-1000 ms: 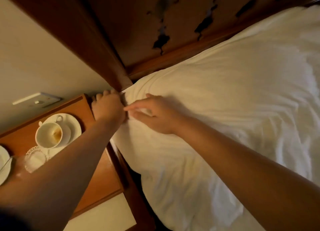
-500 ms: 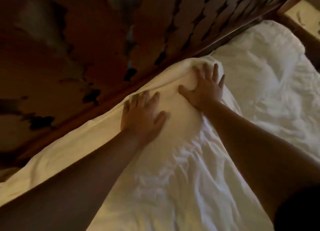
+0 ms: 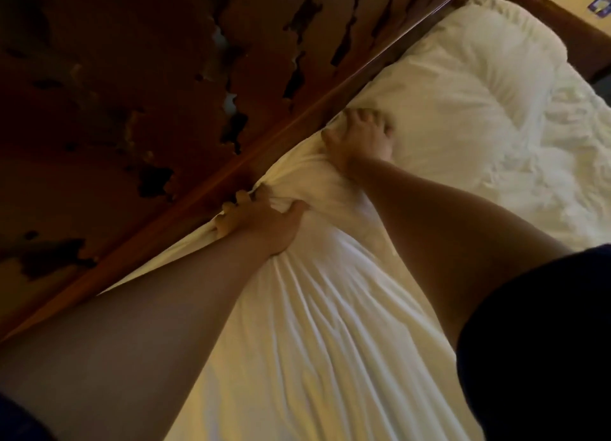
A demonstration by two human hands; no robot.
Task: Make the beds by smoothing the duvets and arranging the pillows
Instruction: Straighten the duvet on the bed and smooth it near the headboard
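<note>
Head view. The near pillow [image 3: 297, 308], white and lying along the wooden headboard [image 3: 165, 110], was gripped at its top edge by the left hand [image 3: 261, 222], fingers curled into bunched fabric, and by the right hand [image 3: 360, 139], fingers bent over its far corner. It was judged soft, light and easily creased, best held at edges or corners. Two pillows were counted, the second pillow [image 3: 463, 87] beyond, and two hands.
</note>
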